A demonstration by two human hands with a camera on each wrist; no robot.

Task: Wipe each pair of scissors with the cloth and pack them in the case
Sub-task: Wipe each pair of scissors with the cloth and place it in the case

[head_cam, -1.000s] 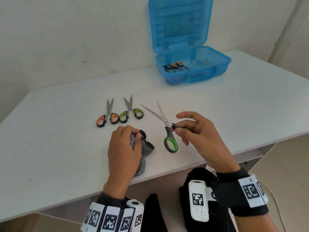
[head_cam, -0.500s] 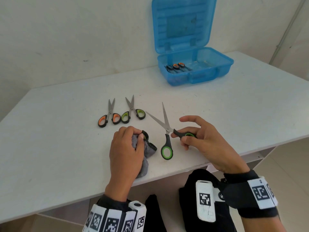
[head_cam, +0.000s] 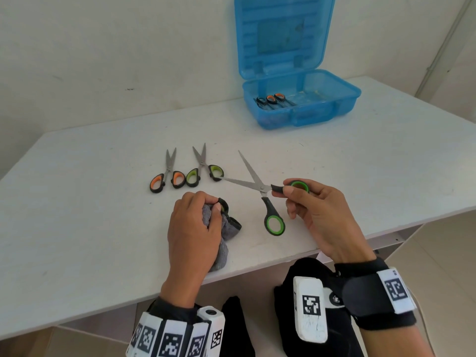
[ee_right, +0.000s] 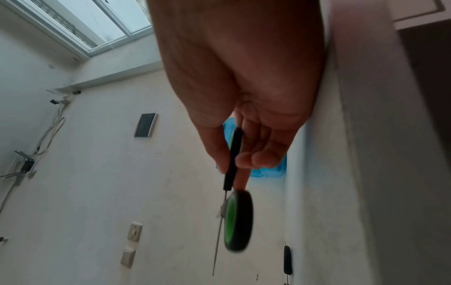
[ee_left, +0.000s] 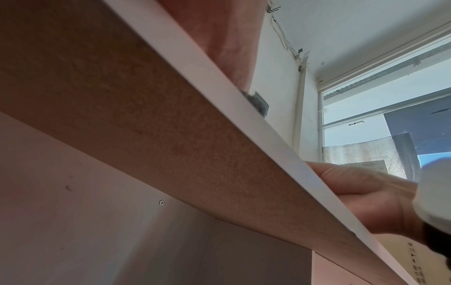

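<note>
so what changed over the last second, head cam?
The right hand lifted the green-handled scissors by one handle loop, so they swung: the blades, spread open, turned leftward and one tip now reaches the small green scissors; the free loop hangs lower. The left hand stayed gripping the grey cloth. The orange scissors and blue case are unchanged.

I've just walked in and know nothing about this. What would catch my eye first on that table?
Probably the bright blue case standing open at the far side of the white table, with scissors already lying inside. Nearer, the right hand holds a large green-handled pair of scissors with its blades spread wide, while the left hand grips a grey cloth. Two smaller pairs lie side by side just beyond.
</note>
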